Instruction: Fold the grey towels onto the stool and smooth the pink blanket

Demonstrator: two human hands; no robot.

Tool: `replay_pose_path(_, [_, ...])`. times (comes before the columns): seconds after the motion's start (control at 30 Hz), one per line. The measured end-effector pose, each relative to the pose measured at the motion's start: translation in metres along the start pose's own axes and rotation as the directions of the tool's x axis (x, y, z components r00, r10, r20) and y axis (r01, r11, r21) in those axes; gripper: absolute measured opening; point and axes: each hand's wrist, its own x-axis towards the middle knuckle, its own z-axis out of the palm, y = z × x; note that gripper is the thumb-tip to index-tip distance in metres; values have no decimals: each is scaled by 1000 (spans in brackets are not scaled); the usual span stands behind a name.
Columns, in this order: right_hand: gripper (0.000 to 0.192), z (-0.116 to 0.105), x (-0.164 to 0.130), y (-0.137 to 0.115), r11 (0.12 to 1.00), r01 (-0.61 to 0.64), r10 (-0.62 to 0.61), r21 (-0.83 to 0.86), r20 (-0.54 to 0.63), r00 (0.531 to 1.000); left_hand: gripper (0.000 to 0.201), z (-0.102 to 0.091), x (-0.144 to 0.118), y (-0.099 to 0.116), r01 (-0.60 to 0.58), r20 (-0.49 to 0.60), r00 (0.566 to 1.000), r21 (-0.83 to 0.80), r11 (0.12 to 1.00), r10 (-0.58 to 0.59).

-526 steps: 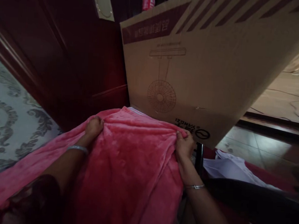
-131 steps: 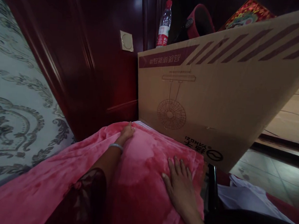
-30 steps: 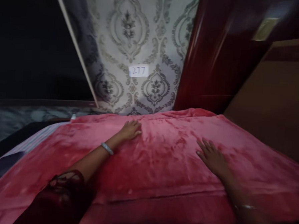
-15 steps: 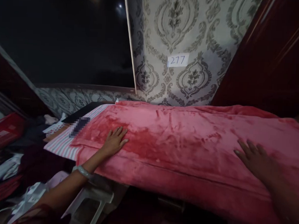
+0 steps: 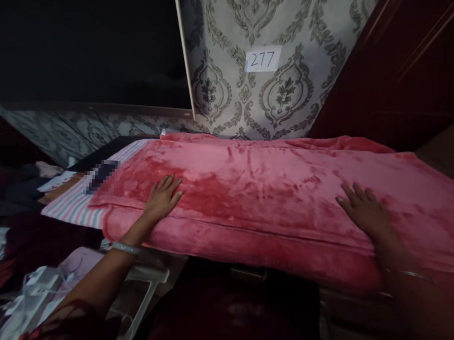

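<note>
A pink plush blanket point(image 5: 263, 207) lies folded lengthwise across the table, its front edge hanging over the side. My left hand point(image 5: 162, 196) rests flat on its left part, fingers spread. Farther right, my right hand point(image 5: 364, 207) also lies palm down on the blanket with the fingers apart. Neither hand grips the fabric. Under the blanket's left end, a striped cloth point(image 5: 76, 208) sticks out. Darker, brushed patches show in the pile between and around my hands.
A pixelated dark object point(image 5: 102, 176) lies on the striped cloth. Behind stand a large dark screen point(image 5: 89, 46) and a patterned wall with a paper marked 277 point(image 5: 263, 59). At lower left are a power strip point(image 5: 34, 292), clothes and a pale plastic stool point(image 5: 147, 282).
The view has shifted, so the wall and blanket sit higher and farther left. My right hand has moved slightly closer to my left; both still lie on the blanket.
</note>
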Motion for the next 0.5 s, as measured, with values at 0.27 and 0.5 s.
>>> replay_pose_path(0.27, [57,-10,0,-7,997,-22,16,73,81,997,59,5,4,-8,-33,-64,997,-42,999,31])
replay_pose_path(0.5, [61,6,6,-3,998,-12,11,56,15,1000,59,20,12,-30,-109,-166,982,-89,990,93])
